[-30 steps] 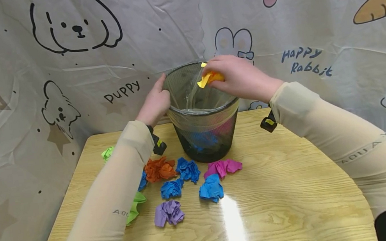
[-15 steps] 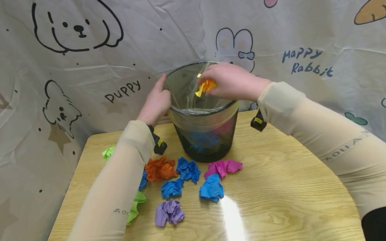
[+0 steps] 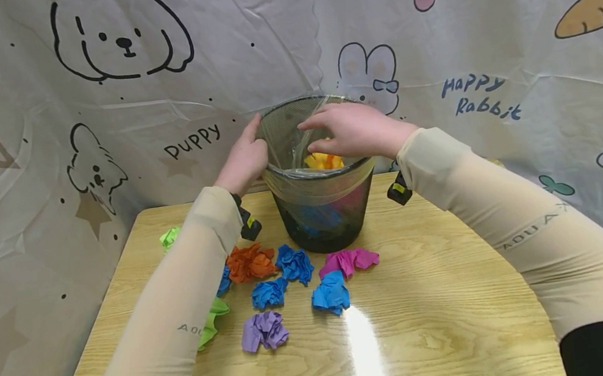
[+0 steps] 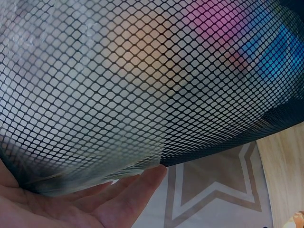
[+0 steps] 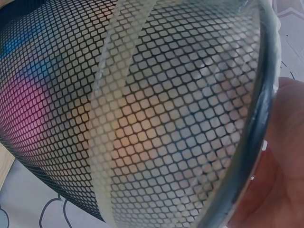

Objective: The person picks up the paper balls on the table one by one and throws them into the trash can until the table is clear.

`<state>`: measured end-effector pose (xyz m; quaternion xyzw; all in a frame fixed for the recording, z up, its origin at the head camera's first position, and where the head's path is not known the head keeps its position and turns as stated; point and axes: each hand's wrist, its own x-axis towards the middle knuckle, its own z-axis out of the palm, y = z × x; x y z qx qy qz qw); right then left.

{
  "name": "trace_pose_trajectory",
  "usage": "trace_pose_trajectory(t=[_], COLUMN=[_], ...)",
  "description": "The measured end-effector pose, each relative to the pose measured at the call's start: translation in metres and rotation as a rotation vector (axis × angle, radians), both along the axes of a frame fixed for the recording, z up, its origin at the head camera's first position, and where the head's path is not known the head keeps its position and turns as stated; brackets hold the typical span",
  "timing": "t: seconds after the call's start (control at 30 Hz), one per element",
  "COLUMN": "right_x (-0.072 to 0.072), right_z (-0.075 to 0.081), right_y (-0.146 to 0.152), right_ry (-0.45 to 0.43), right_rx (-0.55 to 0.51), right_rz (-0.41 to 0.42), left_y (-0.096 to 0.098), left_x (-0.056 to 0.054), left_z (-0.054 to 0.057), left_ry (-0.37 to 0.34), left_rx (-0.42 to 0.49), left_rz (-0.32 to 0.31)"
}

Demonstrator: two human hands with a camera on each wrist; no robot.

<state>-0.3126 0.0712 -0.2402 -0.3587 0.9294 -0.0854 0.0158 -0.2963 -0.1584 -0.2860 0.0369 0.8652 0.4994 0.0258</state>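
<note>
A black mesh wastebasket (image 3: 288, 214) with a clear plastic liner stands upright at the back of the table. My left hand (image 3: 243, 160) holds its left rim; in the left wrist view the fingers (image 4: 135, 197) lie along the outside of the mesh. Over the opening, my right hand (image 3: 356, 127) is spread with nothing in it. Just below it, a crumpled yellow paper ball (image 3: 323, 160) is inside the wastebasket. Blue and pink paper shows through the mesh lower down. Part of my right hand is behind the rim in the right wrist view.
In front of the wastebasket lie crumpled papers: orange (image 3: 251, 262), several blue (image 3: 294, 264), pink (image 3: 349, 261), purple (image 3: 264, 331) and green (image 3: 213, 323). My left sleeve (image 3: 172, 324) partly covers some of them. A printed curtain (image 3: 274, 37) hangs behind the wooden table (image 3: 445, 295).
My right hand has moved lower and left over the wastebasket and let go of the yellow paper ball, which has dropped inside. My left hand has stayed on the rim.
</note>
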Motion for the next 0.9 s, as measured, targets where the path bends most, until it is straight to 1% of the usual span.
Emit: trace_pose_trajectory(t=[0.1, 0.33, 0.53, 0.7, 0.9], right_x=[0.000, 0.004, 0.012, 0.021, 0.034], right_z=[0.000, 0.001, 0.006, 0.008, 0.005], right_y=[0.001, 0.007, 0.014, 0.020, 0.028], right_ry=[0.006, 0.055, 0.117, 0.134, 0.183], right_rx=[-0.005, -0.039, -0.031, -0.024, -0.025], right_rz=[0.003, 0.017, 0.025, 0.029, 0.070], left_y=[0.001, 0.000, 0.001, 0.001, 0.000], left_x=[0.000, 0.000, 0.001, 0.000, -0.001], left_z=[0.000, 0.000, 0.001, 0.000, -0.001], left_ry=[0.000, 0.009, 0.013, 0.003, -0.009], left_rx=[-0.001, -0.007, -0.020, -0.028, -0.026], left_rz=[0.000, -0.001, 0.000, 0.002, 0.005])
